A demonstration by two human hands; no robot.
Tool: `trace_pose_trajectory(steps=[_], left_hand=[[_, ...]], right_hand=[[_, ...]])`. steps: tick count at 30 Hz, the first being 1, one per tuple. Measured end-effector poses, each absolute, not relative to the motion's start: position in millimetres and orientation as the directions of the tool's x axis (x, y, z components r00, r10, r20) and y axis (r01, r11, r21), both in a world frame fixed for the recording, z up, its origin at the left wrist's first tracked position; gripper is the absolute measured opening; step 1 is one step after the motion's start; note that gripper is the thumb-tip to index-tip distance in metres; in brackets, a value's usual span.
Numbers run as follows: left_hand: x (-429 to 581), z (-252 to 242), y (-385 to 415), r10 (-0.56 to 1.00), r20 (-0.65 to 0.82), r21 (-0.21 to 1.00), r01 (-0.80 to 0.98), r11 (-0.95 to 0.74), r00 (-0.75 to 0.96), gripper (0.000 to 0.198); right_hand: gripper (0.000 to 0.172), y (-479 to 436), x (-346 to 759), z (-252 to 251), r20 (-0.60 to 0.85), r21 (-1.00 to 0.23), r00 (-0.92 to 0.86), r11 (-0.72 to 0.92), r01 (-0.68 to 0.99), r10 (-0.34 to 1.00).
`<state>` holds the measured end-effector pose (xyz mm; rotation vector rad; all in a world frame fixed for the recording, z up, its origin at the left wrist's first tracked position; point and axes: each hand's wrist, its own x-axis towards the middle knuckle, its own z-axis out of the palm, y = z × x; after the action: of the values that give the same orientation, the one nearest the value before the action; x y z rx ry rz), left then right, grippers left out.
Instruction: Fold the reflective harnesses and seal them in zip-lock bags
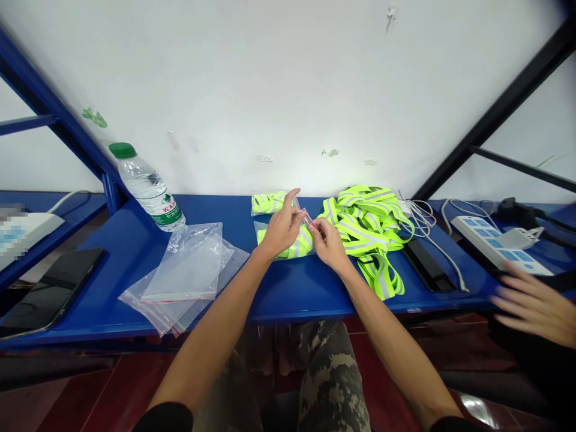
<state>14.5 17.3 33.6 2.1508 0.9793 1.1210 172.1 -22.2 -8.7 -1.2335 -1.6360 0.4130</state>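
A clear zip-lock bag (296,247) with a folded yellow-green reflective strap inside lies before me on the blue shelf. My right hand (330,241) pinches its red-lined seal between thumb and fingers. At the other end of the seal, my left hand (279,231) closes thumb and fingers on the bag, with the index finger raised. Just behind it lies a second bagged strap (267,203). A loose heap of yellow-green reflective straps (366,219) with silver stripes rests right beside my right hand.
Flat zip-lock bags (189,270) lie at left, by a green-capped water bottle (150,189). A dark phone (427,264) and white cable (443,252) sit right of the straps. Another person's blurred hand (535,303) shows at far right, near a power strip (495,243). A white wall stands behind.
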Motion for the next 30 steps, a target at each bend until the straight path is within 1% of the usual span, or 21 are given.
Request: trace_pose_trajectory(steps=[2, 3, 5, 7, 11, 13, 16, 22, 26, 28, 29, 30], left_hand=[[12.3, 38.6, 11.6, 0.800, 0.403, 0.536, 0.594, -0.600, 0.445, 0.058], [11.9, 40.4, 9.4, 0.815, 0.352, 0.445, 0.684, -0.578, 0.460, 0.058], [12.6, 41.6, 6.5, 0.846, 0.260, 0.298, 0.795, -0.528, 0.465, 0.058], [15.2, 40.0, 5.7, 0.865, 0.230, 0.215, 0.843, -0.493, 0.447, 0.059], [21.4, 33.5, 7.5, 0.877, 0.269, 0.162, 0.879, -0.449, 0.398, 0.067], [23.5, 30.7, 8.7, 0.882, 0.272, 0.155, 0.887, -0.435, 0.385, 0.068], [25.2, 28.1, 9.7, 0.890, 0.276, 0.164, 0.894, -0.417, 0.364, 0.067], [25.0, 28.1, 6.4, 0.891, 0.336, 0.236, 0.888, -0.394, 0.305, 0.067], [17.1, 30.7, 4.6, 0.854, 0.434, 0.303, 0.846, -0.439, 0.288, 0.057], [12.0, 29.7, 7.0, 0.829, 0.496, 0.361, 0.806, -0.469, 0.260, 0.050], [10.0, 28.2, 9.3, 0.831, 0.513, 0.427, 0.777, -0.463, 0.213, 0.047], [8.6, 26.2, 12.1, 0.851, 0.505, 0.523, 0.735, -0.433, 0.142, 0.048]], right_hand=[[0.021, -22.0, 172.7, -9.2, 0.529, -0.728, 0.058, 0.417, 0.545, 0.847], [0.021, -22.1, 172.9, -9.5, 0.538, -0.722, 0.080, 0.409, 0.558, 0.839], [0.021, -22.8, 172.6, -10.0, 0.537, -0.721, 0.112, 0.386, 0.575, 0.836], [0.022, -24.4, 171.2, -9.5, 0.505, -0.736, 0.122, 0.353, 0.578, 0.854], [0.031, -28.3, 165.3, -6.7, 0.392, -0.756, 0.113, 0.250, 0.605, 0.913], [0.036, -29.2, 161.5, -5.9, 0.358, -0.737, 0.100, 0.215, 0.641, 0.928], [0.039, -28.5, 155.3, -6.4, 0.364, -0.704, 0.113, 0.193, 0.684, 0.925], [0.030, -25.3, 146.5, -9.0, 0.407, -0.644, 0.127, 0.186, 0.742, 0.904], [0.029, -24.4, 151.5, -10.0, 0.480, -0.672, 0.177, 0.230, 0.704, 0.860], [0.031, -24.4, 156.7, -8.9, 0.527, -0.695, 0.246, 0.246, 0.676, 0.814], [0.032, -24.6, 159.1, -7.9, 0.544, -0.708, 0.286, 0.248, 0.661, 0.789], [0.033, -25.0, 160.9, -6.6, 0.553, -0.722, 0.323, 0.249, 0.645, 0.768]])
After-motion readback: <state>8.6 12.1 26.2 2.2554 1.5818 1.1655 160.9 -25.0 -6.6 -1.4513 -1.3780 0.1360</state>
